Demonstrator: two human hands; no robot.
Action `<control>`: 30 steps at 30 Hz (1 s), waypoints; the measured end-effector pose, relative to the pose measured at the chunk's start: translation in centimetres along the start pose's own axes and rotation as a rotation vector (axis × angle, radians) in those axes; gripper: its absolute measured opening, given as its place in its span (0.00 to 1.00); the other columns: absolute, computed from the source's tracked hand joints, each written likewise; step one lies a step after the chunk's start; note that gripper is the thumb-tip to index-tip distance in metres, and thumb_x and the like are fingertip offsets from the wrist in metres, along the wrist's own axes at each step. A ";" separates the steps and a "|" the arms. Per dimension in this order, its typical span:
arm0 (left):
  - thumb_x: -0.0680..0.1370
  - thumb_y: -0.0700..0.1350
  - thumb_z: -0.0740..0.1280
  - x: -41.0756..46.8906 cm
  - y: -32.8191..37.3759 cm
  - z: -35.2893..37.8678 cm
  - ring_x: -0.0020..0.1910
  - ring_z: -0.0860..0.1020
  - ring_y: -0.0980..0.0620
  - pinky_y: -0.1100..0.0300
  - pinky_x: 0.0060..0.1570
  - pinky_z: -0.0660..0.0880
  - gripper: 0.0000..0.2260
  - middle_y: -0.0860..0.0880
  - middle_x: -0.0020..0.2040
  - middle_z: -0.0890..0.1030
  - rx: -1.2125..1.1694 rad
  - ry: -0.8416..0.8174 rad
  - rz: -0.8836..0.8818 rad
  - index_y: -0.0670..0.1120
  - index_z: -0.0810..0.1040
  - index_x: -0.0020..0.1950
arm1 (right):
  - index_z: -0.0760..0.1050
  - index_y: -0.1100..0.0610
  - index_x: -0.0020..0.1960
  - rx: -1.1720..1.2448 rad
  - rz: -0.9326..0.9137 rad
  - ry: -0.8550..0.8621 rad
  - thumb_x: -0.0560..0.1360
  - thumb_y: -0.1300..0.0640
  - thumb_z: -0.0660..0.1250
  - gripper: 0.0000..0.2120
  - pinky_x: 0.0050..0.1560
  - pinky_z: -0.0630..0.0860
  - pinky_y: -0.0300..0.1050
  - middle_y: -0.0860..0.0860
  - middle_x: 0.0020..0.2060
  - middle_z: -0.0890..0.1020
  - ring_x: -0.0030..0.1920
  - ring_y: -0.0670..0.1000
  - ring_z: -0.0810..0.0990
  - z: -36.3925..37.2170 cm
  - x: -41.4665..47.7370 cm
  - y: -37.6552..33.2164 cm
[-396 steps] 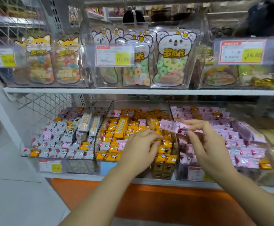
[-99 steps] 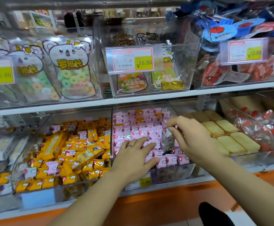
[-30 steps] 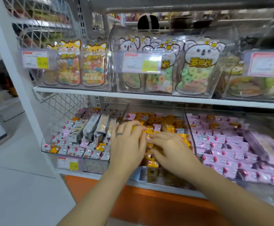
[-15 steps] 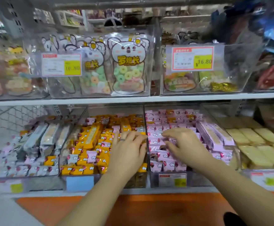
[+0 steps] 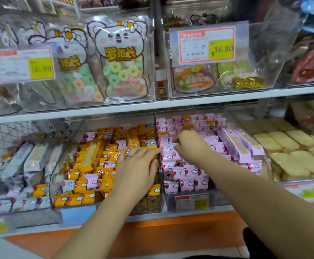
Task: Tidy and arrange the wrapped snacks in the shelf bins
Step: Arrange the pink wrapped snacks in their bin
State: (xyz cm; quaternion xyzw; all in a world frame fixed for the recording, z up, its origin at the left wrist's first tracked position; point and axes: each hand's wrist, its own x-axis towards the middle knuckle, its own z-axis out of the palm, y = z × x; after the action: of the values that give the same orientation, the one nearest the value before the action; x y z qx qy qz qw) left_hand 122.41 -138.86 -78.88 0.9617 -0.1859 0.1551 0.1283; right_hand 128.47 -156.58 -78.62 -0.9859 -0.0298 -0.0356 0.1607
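Observation:
Small orange wrapped snacks (image 5: 89,184), with a few pink ones mixed in, fill the middle clear bin (image 5: 77,214). My left hand (image 5: 136,170) lies flat on them near the bin's right wall, fingers straight. To the right stands the bin of pink wrapped snacks (image 5: 187,173), with a few orange ones at its back. My right hand (image 5: 189,144) reaches into it. Its fingers are curled down and pinch a pink wrapped snack (image 5: 175,145) at the bin's left side. Long pink bars (image 5: 240,144) lie along that bin's right side.
A left bin holds grey-white wrapped bars (image 5: 21,165). A right bin holds pale yellow wafer packs (image 5: 292,152). The upper shelf (image 5: 189,102) carries clear bins of candy bags with price tags (image 5: 206,45). An orange base panel (image 5: 152,236) runs below.
My right hand has moved deeper into the pink bin and its fingers have curled onto a pink snack. My left hand stays flat on the orange snacks. The view has shifted closer.

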 end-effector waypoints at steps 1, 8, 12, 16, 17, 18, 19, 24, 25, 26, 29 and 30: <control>0.81 0.49 0.57 0.0 0.0 -0.1 0.68 0.66 0.55 0.52 0.73 0.48 0.18 0.58 0.66 0.74 0.001 -0.005 -0.002 0.61 0.67 0.70 | 0.79 0.59 0.52 -0.021 0.001 -0.006 0.76 0.64 0.63 0.09 0.53 0.78 0.52 0.56 0.48 0.82 0.48 0.57 0.80 0.0 0.4 -0.1; 0.81 0.48 0.56 0.1 0.1 -0.5 0.71 0.62 0.57 0.52 0.73 0.45 0.19 0.59 0.68 0.71 0.010 -0.044 -0.024 0.62 0.63 0.71 | 0.66 0.54 0.44 -0.010 -0.046 0.052 0.74 0.70 0.58 0.10 0.37 0.75 0.48 0.55 0.38 0.78 0.39 0.57 0.78 0.2 -0.3 0.0; 0.81 0.48 0.56 0.2 0.4 -0.5 0.70 0.62 0.56 0.50 0.73 0.46 0.19 0.59 0.68 0.71 0.039 -0.038 -0.022 0.62 0.63 0.71 | 0.67 0.55 0.51 0.016 -0.078 0.186 0.79 0.62 0.57 0.04 0.37 0.76 0.51 0.54 0.38 0.79 0.38 0.58 0.77 -0.6 -1.4 -0.1; 0.80 0.48 0.56 0.4 1.0 -1.0 0.70 0.63 0.55 0.48 0.73 0.46 0.18 0.57 0.68 0.70 0.071 -0.020 -0.020 0.59 0.65 0.70 | 0.70 0.55 0.53 0.104 -0.100 0.346 0.81 0.54 0.55 0.07 0.38 0.72 0.49 0.50 0.38 0.75 0.39 0.57 0.75 -2.3 -3.1 -1.0; 0.80 0.47 0.56 0.5 1.2 -1.1 0.71 0.62 0.55 0.48 0.73 0.46 0.18 0.57 0.70 0.68 0.077 -0.020 -0.016 0.59 0.65 0.70 | 0.71 0.56 0.53 0.145 -0.108 0.365 0.81 0.54 0.55 0.07 0.39 0.73 0.50 0.50 0.39 0.76 0.40 0.56 0.75 -2.5 -3.6 -1.1; 0.80 0.46 0.57 0.7 1.3 -1.2 0.72 0.61 0.54 0.48 0.73 0.45 0.19 0.56 0.71 0.65 0.083 -0.018 -0.010 0.58 0.64 0.70 | 0.71 0.56 0.53 0.189 -0.118 0.377 0.81 0.55 0.56 0.07 0.40 0.73 0.51 0.51 0.40 0.77 0.41 0.56 0.76 -2.6 -4.0 -1.2; 0.79 0.45 0.58 0.8 1.5 -1.3 0.73 0.60 0.53 0.48 0.73 0.45 0.20 0.54 0.73 0.62 0.082 -0.013 -0.007 0.56 0.63 0.71 | 0.71 0.56 0.52 0.231 -0.121 0.376 0.80 0.56 0.57 0.06 0.41 0.74 0.52 0.52 0.41 0.78 0.41 0.56 0.76 -2.6 -4.4 -1.2; 0.78 0.41 0.61 1.5 2.3 -1.9 0.73 0.60 0.52 0.46 0.74 0.46 0.23 0.54 0.75 0.56 0.022 0.008 0.015 0.54 0.62 0.71 | 0.74 0.56 0.50 0.338 -0.106 0.328 0.78 0.59 0.61 0.03 0.43 0.75 0.50 0.51 0.41 0.78 0.41 0.53 0.77 -2.7 -4.5 -1.1; 0.78 0.41 0.61 1.7 2.5 -2.0 0.72 0.61 0.52 0.46 0.74 0.45 0.21 0.54 0.75 0.57 0.010 0.005 0.023 0.54 0.63 0.70 | 0.74 0.56 0.50 0.347 -0.099 0.319 0.78 0.60 0.62 0.04 0.44 0.75 0.49 0.51 0.41 0.79 0.41 0.52 0.77 -2.7 -4.4 -1.1; 0.78 0.41 0.60 1.9 2.7 -2.1 0.72 0.62 0.52 0.46 0.74 0.45 0.21 0.55 0.75 0.57 0.000 -0.003 0.029 0.54 0.64 0.69 | 0.75 0.56 0.50 0.360 -0.095 0.320 0.78 0.60 0.62 0.04 0.44 0.75 0.49 0.51 0.42 0.80 0.41 0.52 0.78 -2.7 -4.4 -1.0; 0.78 0.43 0.59 2.5 2.7 -2.3 0.71 0.62 0.52 0.46 0.73 0.44 0.21 0.54 0.74 0.61 0.005 -0.051 0.042 0.54 0.63 0.70 | 0.75 0.56 0.49 0.431 -0.102 0.413 0.78 0.62 0.61 0.05 0.40 0.75 0.45 0.50 0.38 0.79 0.36 0.47 0.76 -3.1 -5.0 -0.9; 0.78 0.43 0.59 2.7 2.6 -2.2 0.71 0.62 0.52 0.45 0.73 0.45 0.20 0.54 0.73 0.62 0.023 -0.069 0.047 0.53 0.63 0.70 | 0.74 0.55 0.49 0.459 -0.102 0.459 0.79 0.62 0.60 0.05 0.38 0.73 0.42 0.50 0.36 0.79 0.35 0.46 0.76 -3.3 -5.3 -0.9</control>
State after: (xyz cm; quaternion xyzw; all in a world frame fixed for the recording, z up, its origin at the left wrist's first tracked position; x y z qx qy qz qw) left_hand 123.23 -141.41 -75.39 0.9633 -0.2110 0.1271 0.1071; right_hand 122.96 -157.04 -75.64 -0.8873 -0.0493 -0.2574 0.3794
